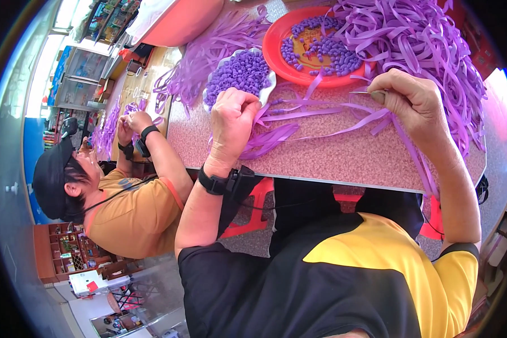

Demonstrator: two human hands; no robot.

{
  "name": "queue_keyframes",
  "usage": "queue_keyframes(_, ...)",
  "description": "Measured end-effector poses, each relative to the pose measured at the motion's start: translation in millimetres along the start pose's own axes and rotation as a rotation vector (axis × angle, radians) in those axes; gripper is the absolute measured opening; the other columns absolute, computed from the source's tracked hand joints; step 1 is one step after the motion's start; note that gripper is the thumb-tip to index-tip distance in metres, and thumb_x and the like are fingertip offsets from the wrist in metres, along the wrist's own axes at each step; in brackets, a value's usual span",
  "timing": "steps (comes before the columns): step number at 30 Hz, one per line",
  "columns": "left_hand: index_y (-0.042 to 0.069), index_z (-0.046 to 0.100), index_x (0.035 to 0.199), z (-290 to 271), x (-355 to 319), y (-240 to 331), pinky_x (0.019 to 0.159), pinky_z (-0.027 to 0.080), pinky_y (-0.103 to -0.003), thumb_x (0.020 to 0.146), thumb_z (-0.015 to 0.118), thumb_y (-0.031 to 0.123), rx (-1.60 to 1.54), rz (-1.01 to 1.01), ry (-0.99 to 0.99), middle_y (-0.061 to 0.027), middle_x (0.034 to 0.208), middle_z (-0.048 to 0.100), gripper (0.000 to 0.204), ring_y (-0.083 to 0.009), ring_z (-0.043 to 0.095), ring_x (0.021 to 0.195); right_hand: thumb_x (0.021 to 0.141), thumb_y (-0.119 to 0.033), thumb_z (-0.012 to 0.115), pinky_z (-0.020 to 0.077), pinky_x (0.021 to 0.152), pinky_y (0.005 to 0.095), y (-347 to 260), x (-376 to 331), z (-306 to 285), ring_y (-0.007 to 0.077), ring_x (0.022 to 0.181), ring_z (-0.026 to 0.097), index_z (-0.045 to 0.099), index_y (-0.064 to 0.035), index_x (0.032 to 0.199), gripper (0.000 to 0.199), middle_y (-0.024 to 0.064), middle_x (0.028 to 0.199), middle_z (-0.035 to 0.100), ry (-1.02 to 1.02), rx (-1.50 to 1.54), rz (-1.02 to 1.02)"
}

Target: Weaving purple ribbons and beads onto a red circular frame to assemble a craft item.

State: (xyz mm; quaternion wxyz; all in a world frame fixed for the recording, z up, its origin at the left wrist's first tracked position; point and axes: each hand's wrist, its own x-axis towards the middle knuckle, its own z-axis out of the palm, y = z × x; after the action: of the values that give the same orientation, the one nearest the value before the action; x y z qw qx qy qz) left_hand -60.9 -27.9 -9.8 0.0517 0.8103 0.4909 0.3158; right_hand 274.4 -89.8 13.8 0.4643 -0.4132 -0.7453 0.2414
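**Pinching above a pink speckled table (332, 163)**

With the right hand (411, 104), pinches between thumb and bent fingers a thin pale piece (359, 92), its tip pointing to the left; cannot tell exactly of which kind. With the left hand (229, 118), curls the fingers tightly together, just at the near side of a white wavy-edged bowl (274, 84) full of purple beads (239, 73); cannot tell whether grasping a ribbon there. Across the table, between both hands, several purple ribbon strands (312, 112). Farther away, a red round plate (269, 42) with more beads (343, 59) scattered inside; to the right of it, a big heap of ribbons (417, 34). On the left wrist, a black band (213, 183). At the left, a co-worker (135, 214) in black cap and orange shirt, with both hands raised near other purple ribbons (104, 135).
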Motion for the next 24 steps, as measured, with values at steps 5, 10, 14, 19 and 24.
queue_keyframes(5, 0.005, 0.069, 0.078, 1, 2, 0, 0.072, 0.047, -0.04, 0.074, 0.077, 0.01, 0.072, 0.019, -0.044, -0.0072, 0.077, 0.061, 0.01, -0.0277, 0.06, 0.081, 0.088, 0.005, 0.064, 0.0483, 0.071, 0.0241, 3, 0, 2, 0.013, 0.075, 0.061, 0.064, 0.0041, 0.094, 0.006, 0.0066, 0.08, 0.063, 0.006, -0.005, -0.006)
queue_keyframes(10, 0.006, 0.072, 0.081, 0, 3, -4, 0.068, 0.047, -0.039, 0.073, 0.078, 0.009, 0.012, -0.033, -0.094, -0.0067, 0.076, 0.062, 0.01, -0.0249, 0.06, 0.076, 0.087, 0.006, 0.063, 0.0481, 0.071, 0.0241, 1, 0, 2, 0.013, 0.075, 0.061, 0.064, 0.0035, 0.094, 0.007, 0.0066, 0.08, 0.063, 0.01, -0.002, -0.018)
queue_keyframes(14, 0.005, 0.073, 0.082, -2, 9, -1, 0.061, 0.046, -0.034, 0.078, 0.078, 0.009, -0.217, -0.115, -0.007, -0.0049, 0.078, 0.064, 0.007, -0.0191, 0.061, 0.071, 0.087, 0.006, 0.063, 0.0478, 0.071, 0.0242, 1, 1, 2, 0.0131, 0.075, 0.061, 0.064, 0.0034, 0.094, 0.008, 0.0067, 0.08, 0.063, 0.005, -0.002, -0.007)
queue_keyframes(19, -0.003, 0.068, 0.1, -22, 23, 0, 0.056, 0.043, -0.025, 0.097, 0.065, 0.014, -1.356, -0.611, -0.13, -0.0063, 0.085, 0.065, 0.018, -0.0151, 0.06, 0.071, 0.087, 0.007, 0.062, 0.0478, 0.071, 0.0251, 5, -2, 3, 0.0149, 0.076, 0.061, 0.065, 0.0036, 0.097, 0.011, 0.0077, 0.083, 0.063, 0.027, 0.035, 0.025)
queue_keyframes(24, -0.004, 0.062, 0.114, 0, 15, 14, 0.061, 0.045, -0.029, 0.101, 0.056, 0.022, -1.966, -0.601, -0.383, -0.0101, 0.093, 0.06, 0.029, -0.0191, 0.054, 0.083, 0.088, 0.007, 0.061, 0.0489, 0.071, 0.0267, 2, -1, 5, 0.0175, 0.075, 0.062, 0.066, 0.0028, 0.098, 0.013, 0.0089, 0.085, 0.063, 0.049, 0.02, -0.044)
